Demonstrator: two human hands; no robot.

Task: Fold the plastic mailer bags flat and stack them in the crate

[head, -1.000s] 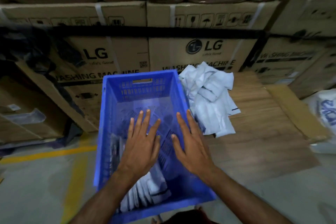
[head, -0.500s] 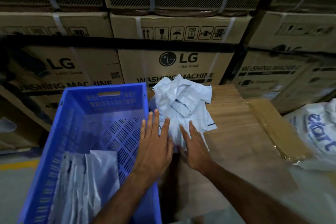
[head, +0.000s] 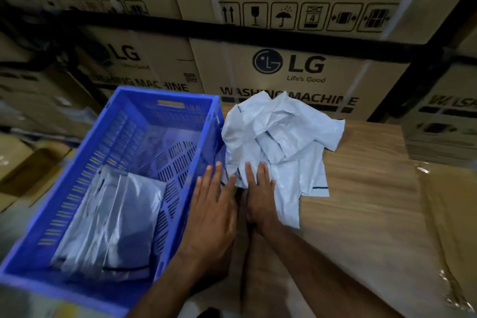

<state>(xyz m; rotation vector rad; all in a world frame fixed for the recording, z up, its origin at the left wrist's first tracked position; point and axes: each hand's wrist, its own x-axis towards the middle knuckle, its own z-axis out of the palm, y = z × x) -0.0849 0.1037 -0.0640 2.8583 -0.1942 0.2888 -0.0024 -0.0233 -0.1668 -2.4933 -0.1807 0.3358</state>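
A: What is inside the blue crate (head: pixel 77 204)?

B: A few folded mailer bags (head: pixel 121 224), grey-white. They lie flat and overlap each other on the slotted floor at the near end. The far half of the crate shows only its bare floor.

A: And the bags not yet folded?

B: They make a crumpled pile (head: pixel 278 142) on the wooden surface (head: pixel 361 201), just beside the right wall of the crate.

A: Where are the hands?

B: Both are at the near edge of that pile. The left hand (head: pixel 214 201) is over the crate's right wall, fingers straight and together, holding nothing. The right hand (head: pixel 259 193) lies flat on the pile with straight fingers, pressing and not gripping.

A: Anything behind?

B: Stacked cardboard boxes (head: pixel 291 67) printed LG and WASHING MACHINE.
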